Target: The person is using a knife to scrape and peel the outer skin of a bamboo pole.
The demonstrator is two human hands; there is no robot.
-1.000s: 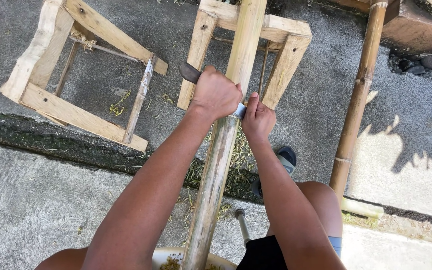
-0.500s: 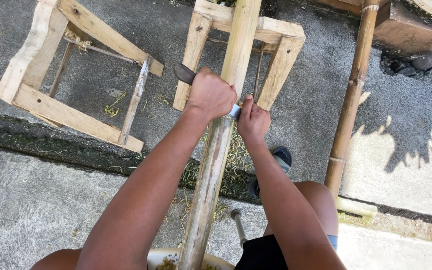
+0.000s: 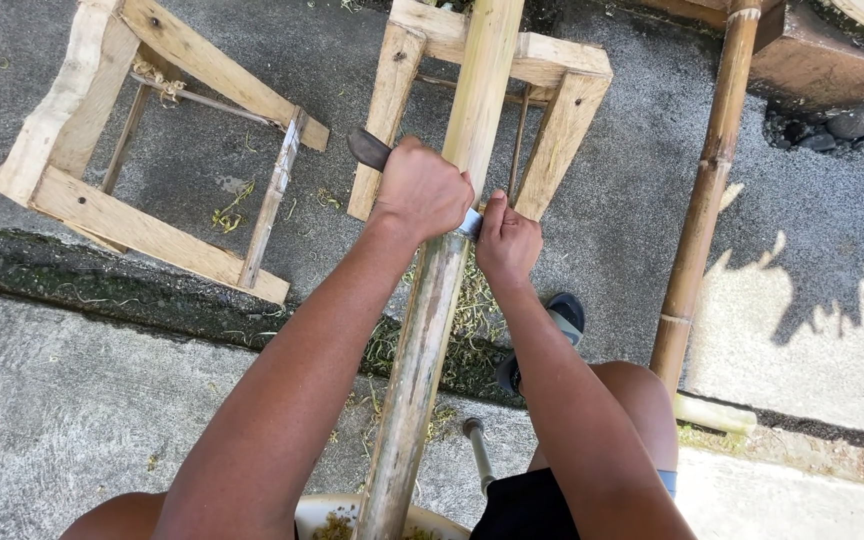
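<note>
1. The pole (image 3: 422,340), a long pale bamboo length, runs up the middle of the view, its far end lying across the top of a wooden stand (image 3: 562,120) on the ground.
2. Left hand (image 3: 422,190), clenched in a full fist round the dark knife handle (image 3: 367,150), which sticks out to the left of the pole.
3. Right hand (image 3: 505,240), fingers pinched on the far end of the blade (image 3: 470,222); only a short bright strip of metal shows between the two hands.
4. The blade lies crosswise over the pole, touching its top face, with one hand on each side.
5. Below the hands the pole looks scraped and streaky; above them it is smoother and yellower.
6. Green-yellow shavings (image 3: 467,320) lie on the ground just beside the pole, under the right forearm.
7. A second wooden frame (image 3: 142,225) lies tipped on its side near the left edge of the ground, well apart from the pole.
8. A darker bamboo stalk (image 3: 702,210) stands at a slant on the right, apart from both hands.
9. A dark shoe (image 3: 564,315) shows just right of the pole, by the person's bare knee.
10. At the bottom edge the pole's near end meets a pale bowl (image 3: 352,515) holding shavings.
</note>
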